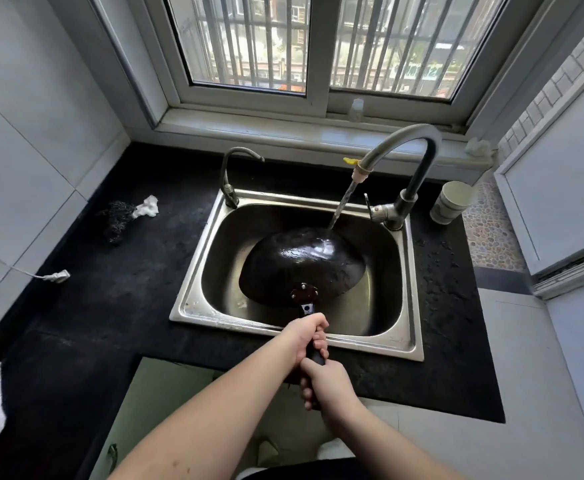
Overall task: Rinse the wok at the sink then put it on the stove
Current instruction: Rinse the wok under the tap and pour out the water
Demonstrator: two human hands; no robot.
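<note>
inspector a: the wok (301, 261) sits upturned in the sink (405, 344), dark underside glossy wet beneath the running tap (401, 147).
inspector b: left hand (306, 336) and right hand (325, 382) both clamp its handle (315, 355).

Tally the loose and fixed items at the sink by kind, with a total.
Wok: 1
Faucets: 2, a small one and a large one running water
Paper cup: 1
Scrubber: 1
White wad beside it: 1
Small bottle on the sill: 1
Plug: 1
Total: 8
</note>
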